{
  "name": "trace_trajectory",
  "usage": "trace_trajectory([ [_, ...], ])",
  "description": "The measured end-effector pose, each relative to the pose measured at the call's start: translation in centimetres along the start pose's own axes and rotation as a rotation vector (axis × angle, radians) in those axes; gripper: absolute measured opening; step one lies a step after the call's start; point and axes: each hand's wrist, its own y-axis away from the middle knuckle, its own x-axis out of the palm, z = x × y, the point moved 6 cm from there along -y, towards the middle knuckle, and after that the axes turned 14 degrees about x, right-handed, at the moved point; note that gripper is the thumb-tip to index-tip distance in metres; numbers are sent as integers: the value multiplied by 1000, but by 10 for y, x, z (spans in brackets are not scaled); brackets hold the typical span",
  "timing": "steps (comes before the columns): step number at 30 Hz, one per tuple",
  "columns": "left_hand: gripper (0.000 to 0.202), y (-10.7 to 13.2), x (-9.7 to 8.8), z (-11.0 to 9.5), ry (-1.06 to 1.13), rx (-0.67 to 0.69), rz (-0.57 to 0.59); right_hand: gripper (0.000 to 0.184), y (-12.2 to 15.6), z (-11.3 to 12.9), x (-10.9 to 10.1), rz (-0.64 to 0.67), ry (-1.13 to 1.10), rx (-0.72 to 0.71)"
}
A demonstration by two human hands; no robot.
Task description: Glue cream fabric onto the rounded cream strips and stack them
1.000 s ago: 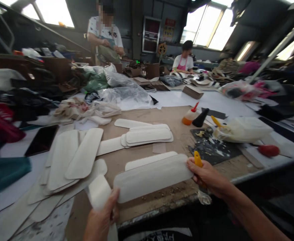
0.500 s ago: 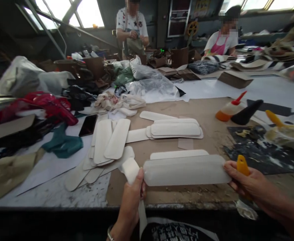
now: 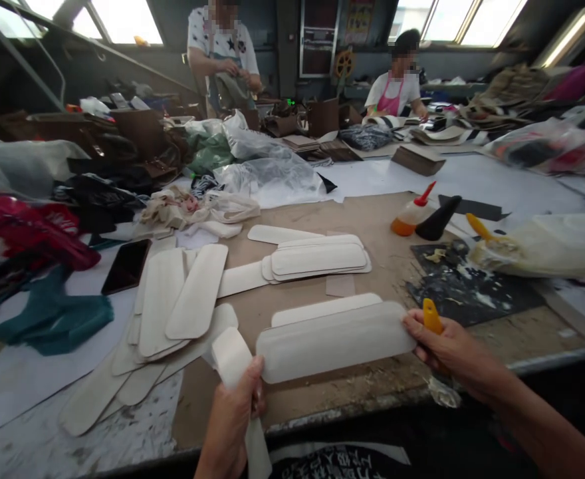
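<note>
A long pale panel with rounded corners is held level above the table's front, between my two hands. My left hand is closed around a white strip, whose lower part hangs below the fist; its thumb touches the panel's left end. At the other end, my right hand pinches the panel and also grips a yellow-handled brush, its wrapped, whitish end pointing down. Another white panel shows just behind the held one. Farther back lie a stack of white panels and a looser pile.
Brown board covers the work area. To the right are a red-tipped glue bottle, a black cone-shaped object and a glue-smeared dark mat. A phone lies left. Two people work behind plastic bags.
The whole scene has shifted left as the view turned right. The held panel now slants, its right end higher. Both hands keep their holds.
</note>
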Motion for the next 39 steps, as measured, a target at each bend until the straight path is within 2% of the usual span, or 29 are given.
trace_trajectory([
  [6,45,-10,9,-12,-2,33,106,52,-11,12,5,11,29,13],
  [13,24,-27,13,-20,101,32,86,50,-28,28,6,21,85,23],
  [19,30,-34,14,-21,101,24,59,52,-41,26,5,49,82,9],
  [23,42,-40,12,-18,54,22,40,52,-42,27,8,64,94,1],
  [30,35,-45,13,-15,44,4,25,52,-37,36,9,44,114,10],
  [35,36,-47,21,-26,34,35,21,46,-43,49,6,48,122,-26],
  [39,36,-63,31,-45,10,91,22,37,-57,76,5,19,152,-32],
])
